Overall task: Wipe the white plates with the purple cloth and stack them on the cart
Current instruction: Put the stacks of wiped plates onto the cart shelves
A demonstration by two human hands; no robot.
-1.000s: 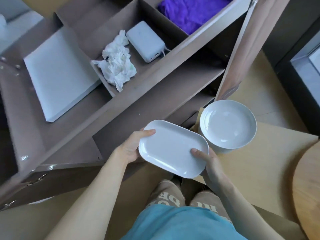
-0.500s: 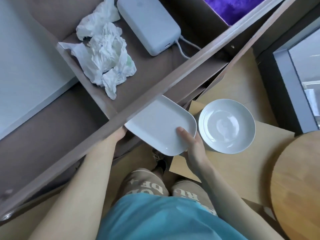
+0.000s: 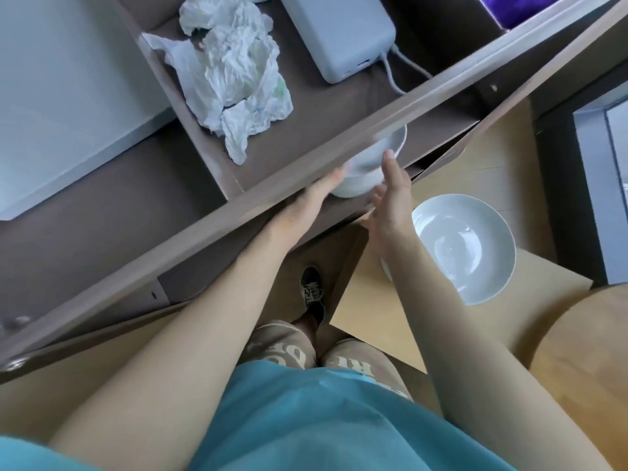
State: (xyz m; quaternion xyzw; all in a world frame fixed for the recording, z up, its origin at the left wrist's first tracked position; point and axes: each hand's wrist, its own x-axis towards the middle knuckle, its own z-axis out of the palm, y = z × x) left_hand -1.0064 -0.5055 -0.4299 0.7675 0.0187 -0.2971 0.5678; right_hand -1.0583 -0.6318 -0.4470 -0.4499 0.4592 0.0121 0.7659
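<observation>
The white plate [image 3: 370, 161] lies between my hands, half hidden under the cart's front rail [image 3: 238, 202], at the lower shelf. My right hand [image 3: 390, 202] is flat with its fingers straight, the tips at the plate's right edge. My left hand [image 3: 319, 195] touches its left edge, but the rail hides most of the fingers, so I cannot tell its grip. I judge this the stacking step. Next I should release cleanly, then take the round plates [image 3: 469, 246] just right of my right hand.

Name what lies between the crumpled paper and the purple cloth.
Head view: a white power bank with its cable, between crumpled paper and purple cloth.
</observation>
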